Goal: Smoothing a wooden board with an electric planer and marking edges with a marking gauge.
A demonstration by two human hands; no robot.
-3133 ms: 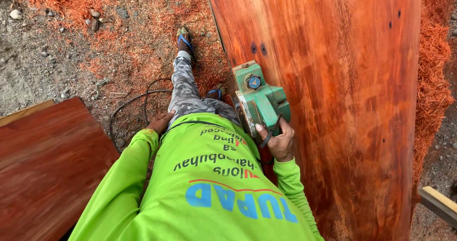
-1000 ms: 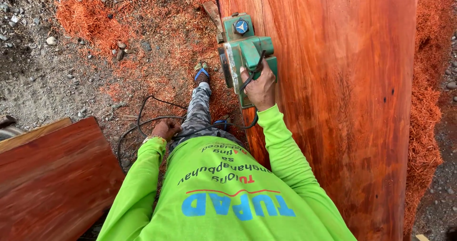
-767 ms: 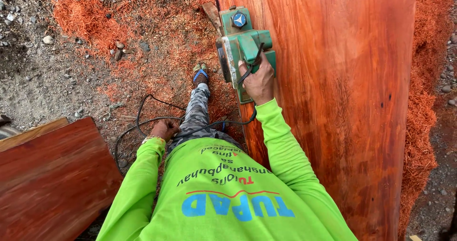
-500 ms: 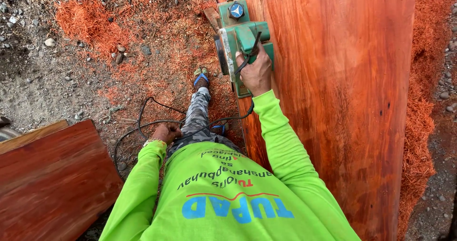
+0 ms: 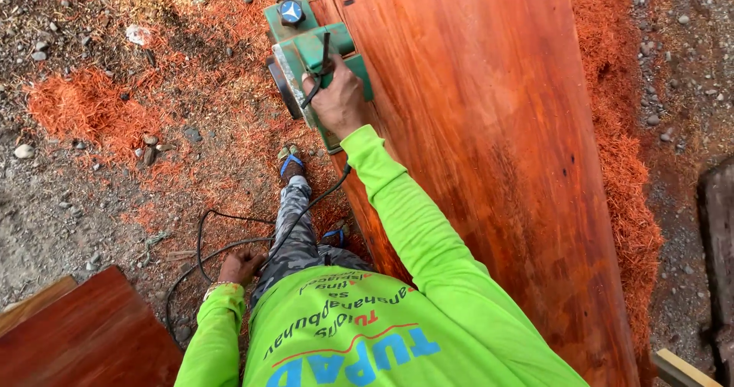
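Observation:
My right hand (image 5: pixel 336 100) grips the handle of a green electric planer (image 5: pixel 310 58). The planer rests on the left edge of a long reddish wooden slab (image 5: pixel 489 150), near its far end, and my arm in its bright green sleeve is stretched out. My left hand (image 5: pixel 238 266) hangs by my left thigh, its fingers curled on the planer's black power cable (image 5: pixel 200 234). The cable loops over the ground and runs up to the planer.
Red wood shavings (image 5: pixel 76 108) lie heaped on the gravel at the left and along the slab's right side (image 5: pixel 631 204). Another reddish board (image 5: pixel 84 341) is at the lower left. My sandalled foot (image 5: pixel 290 161) stands beside the slab. A dark slab edge (image 5: pixel 719 234) shows at the right.
My right hand has pushed the planer forward along the slab's left edge to its far end, with my arm stretching out. My left hand has stayed by my thigh.

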